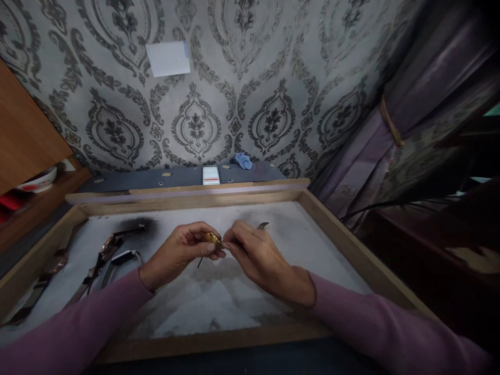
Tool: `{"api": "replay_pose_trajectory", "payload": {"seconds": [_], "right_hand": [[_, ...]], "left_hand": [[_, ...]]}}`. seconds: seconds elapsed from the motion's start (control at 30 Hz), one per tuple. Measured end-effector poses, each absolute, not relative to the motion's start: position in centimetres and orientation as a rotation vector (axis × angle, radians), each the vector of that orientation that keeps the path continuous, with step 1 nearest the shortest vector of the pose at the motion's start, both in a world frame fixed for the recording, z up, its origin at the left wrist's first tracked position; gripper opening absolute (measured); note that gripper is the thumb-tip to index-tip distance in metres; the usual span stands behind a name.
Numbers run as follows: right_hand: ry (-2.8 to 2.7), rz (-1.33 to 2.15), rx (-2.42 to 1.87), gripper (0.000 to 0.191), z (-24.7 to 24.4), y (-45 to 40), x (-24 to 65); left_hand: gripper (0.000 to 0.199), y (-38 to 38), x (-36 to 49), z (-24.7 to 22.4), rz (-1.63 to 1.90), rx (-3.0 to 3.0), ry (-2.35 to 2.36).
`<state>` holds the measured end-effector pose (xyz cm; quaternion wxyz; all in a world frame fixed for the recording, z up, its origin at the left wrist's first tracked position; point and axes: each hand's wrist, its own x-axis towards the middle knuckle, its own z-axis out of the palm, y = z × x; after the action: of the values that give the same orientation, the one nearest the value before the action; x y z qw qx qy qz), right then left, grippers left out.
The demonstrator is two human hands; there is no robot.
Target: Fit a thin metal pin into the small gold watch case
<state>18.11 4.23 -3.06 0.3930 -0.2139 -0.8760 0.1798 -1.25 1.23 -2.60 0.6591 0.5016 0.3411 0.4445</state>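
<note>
Above the middle of a shallow wooden tray, my left hand is closed round a small shiny gold watch case, thumb in front. My right hand meets it from the right, its thumb and fingertips pinched together at the case's right end; what lies between those fingertips is hidden. A dark curved tip shows just behind my right hand, and I cannot tell whether it is held or lying. Under my left fingers a thin dark strip is visible.
Several wristwatches with straps lie at the left inside the tray, whose raised wooden rim surrounds the work. Behind it are a phone and a crumpled blue cloth. A tied curtain hangs at the right.
</note>
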Motion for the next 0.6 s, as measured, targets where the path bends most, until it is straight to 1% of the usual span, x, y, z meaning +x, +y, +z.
{"api": "replay_pose_trajectory", "payload": {"seconds": [0.6], "right_hand": [[-2.217,0.475,-0.536,0.014,-2.99,4.19,18.16]], "left_hand": [[0.010,1.28,-1.24,-2.59,1.004,1.147,0.781]]}}
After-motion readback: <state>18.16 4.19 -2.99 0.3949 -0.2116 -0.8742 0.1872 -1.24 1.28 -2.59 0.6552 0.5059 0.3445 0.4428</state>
